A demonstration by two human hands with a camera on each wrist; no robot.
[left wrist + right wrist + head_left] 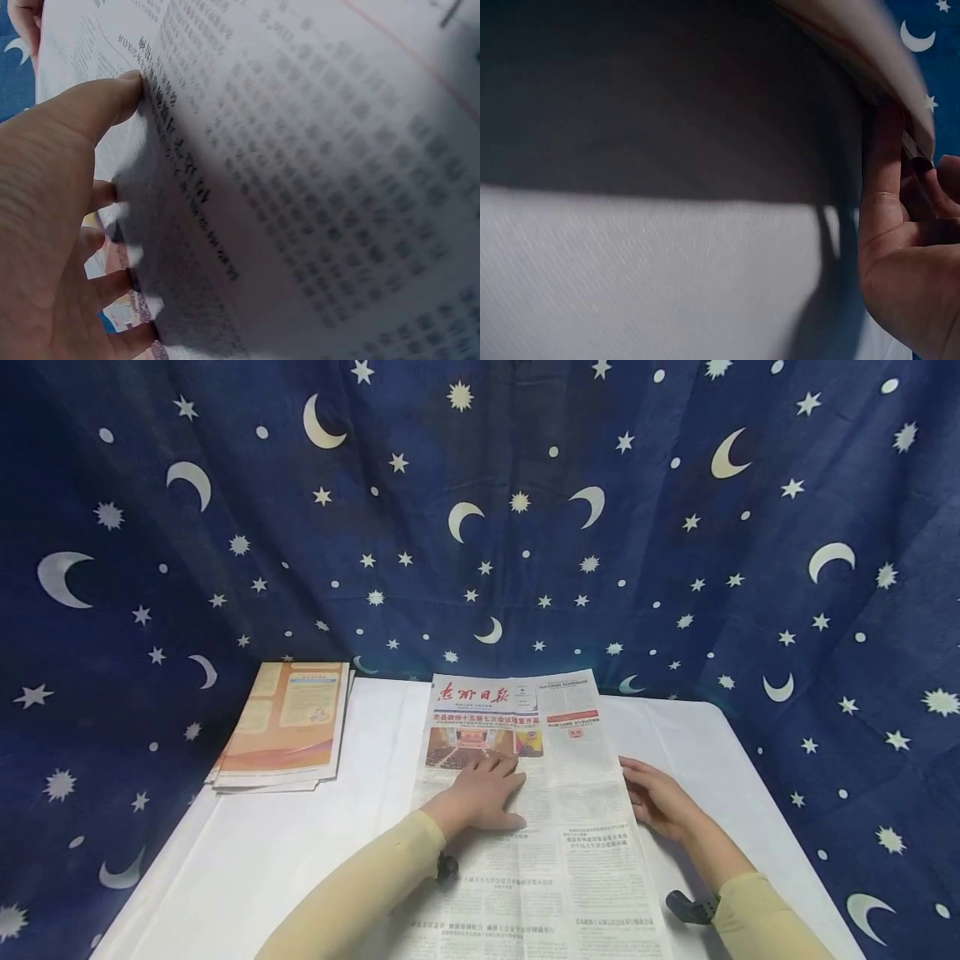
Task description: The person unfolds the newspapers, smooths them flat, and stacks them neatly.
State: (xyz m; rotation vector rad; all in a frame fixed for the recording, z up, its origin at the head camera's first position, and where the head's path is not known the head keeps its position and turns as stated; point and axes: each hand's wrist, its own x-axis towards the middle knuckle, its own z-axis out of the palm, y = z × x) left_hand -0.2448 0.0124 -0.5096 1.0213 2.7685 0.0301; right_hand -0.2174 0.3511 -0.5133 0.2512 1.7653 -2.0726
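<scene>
A long newspaper (592, 868) with red masthead characters and a colour photo lies lengthwise on the white table. My left hand (483, 795) rests on it just below the photo, fingers spread. In the left wrist view, the thumb (112, 101) and fingertips touch the printed sheet. At the right edge of the paper, my right hand (662, 797) pinches the margin. The right wrist view has that hand (911, 259) with its fingers at the raised paper edge (862, 45), and the sheet's shadow falls on the cloth below.
A stack of folded orange-and-white printed papers (281, 727) sits at the table's far left. The white tablecloth (300, 860) shows on both sides of the newspaper. Behind the table hangs a dark blue curtain (480, 527) with moons and stars.
</scene>
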